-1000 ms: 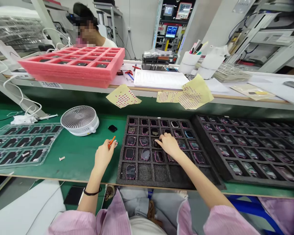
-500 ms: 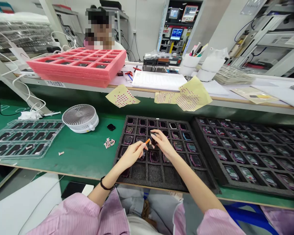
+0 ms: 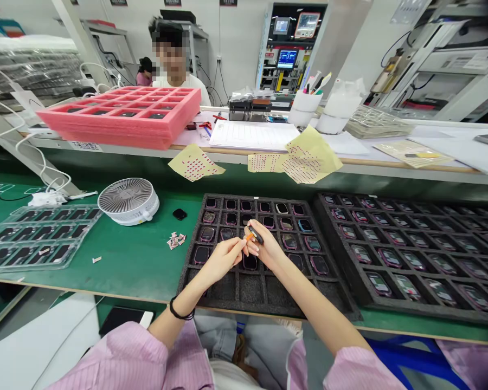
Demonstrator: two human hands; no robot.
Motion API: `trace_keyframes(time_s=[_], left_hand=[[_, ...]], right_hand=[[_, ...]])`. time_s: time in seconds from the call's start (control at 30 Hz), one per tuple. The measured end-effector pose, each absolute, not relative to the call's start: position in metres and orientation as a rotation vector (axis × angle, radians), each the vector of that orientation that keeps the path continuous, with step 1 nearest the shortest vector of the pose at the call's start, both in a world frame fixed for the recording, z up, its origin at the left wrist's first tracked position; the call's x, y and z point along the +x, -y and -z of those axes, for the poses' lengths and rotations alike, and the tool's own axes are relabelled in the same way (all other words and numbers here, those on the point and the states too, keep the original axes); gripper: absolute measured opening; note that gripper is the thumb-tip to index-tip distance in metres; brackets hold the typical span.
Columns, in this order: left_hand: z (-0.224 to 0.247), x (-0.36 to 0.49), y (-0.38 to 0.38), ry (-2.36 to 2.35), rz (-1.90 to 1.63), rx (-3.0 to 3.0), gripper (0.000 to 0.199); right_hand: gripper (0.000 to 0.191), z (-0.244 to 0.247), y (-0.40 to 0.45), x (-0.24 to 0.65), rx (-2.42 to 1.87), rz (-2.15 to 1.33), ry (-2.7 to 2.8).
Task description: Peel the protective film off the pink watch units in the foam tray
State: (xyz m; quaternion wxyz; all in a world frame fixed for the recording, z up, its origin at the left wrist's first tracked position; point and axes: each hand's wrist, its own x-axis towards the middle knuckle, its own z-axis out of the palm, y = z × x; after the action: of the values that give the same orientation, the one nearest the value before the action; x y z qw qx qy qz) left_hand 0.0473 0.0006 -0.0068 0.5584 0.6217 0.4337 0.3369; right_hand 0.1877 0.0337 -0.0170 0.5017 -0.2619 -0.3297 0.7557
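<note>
Above a black foam tray (image 3: 252,292) my two hands meet. My left hand (image 3: 226,259) pinches a small orange strip (image 3: 249,236) between thumb and fingers. My right hand (image 3: 265,245) grips a small dark device (image 3: 255,234), tilted, with its edge toward me. The orange strip touches or lies right against the device; which of the two is too small to tell. Square watch-like devices with dark screens (image 3: 201,254) fill several rows of the tray under my hands, and its front row shows bare foam pockets.
A second black foam tray (image 3: 366,295) holds more devices at right. To the left are a round fan (image 3: 129,200), small pale pieces (image 3: 175,240), a black device (image 3: 179,214) and a clear tray (image 3: 65,262). A pink foam tray (image 3: 114,132) stands on the shelf; a person (image 3: 174,81) sits behind.
The device in my right hand has turned so its edge shows, and my fingers have closed around it. The orange strip is now against the device. The whole view has shifted slightly.
</note>
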Motion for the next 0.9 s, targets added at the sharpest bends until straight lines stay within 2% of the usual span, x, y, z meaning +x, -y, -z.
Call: trace_keyframes(time_s=[0.2, 0.37, 0.6, 0.83, 0.9], left_hand=[[0.003, 0.046, -0.001, -0.987, -0.785, 1.434, 0.039], [-0.001, 0.047, 0.003, -0.930, -0.811, 1.346, 0.042], [-0.006, 0.042, 0.005, -0.880, -0.884, 1.276, 0.045], [-0.007, 0.039, 0.001, -1.001, -0.985, 1.251, 0.048], [-0.005, 0.029, 0.001, -1.054, -1.012, 1.245, 0.045]], right_hand=[[0.033, 0.011, -0.030, 0.188, -0.647, -1.768, 0.872], [0.034, 0.009, -0.028, 0.183, -0.553, -1.953, 0.754], [0.031, -0.002, -0.025, 0.174, -0.544, -1.940, 0.692], [0.027, 0.006, -0.016, 0.155, -0.787, -1.661, 0.969], [0.026, 0.010, -0.023, 0.162, -0.886, -1.471, 1.104]])
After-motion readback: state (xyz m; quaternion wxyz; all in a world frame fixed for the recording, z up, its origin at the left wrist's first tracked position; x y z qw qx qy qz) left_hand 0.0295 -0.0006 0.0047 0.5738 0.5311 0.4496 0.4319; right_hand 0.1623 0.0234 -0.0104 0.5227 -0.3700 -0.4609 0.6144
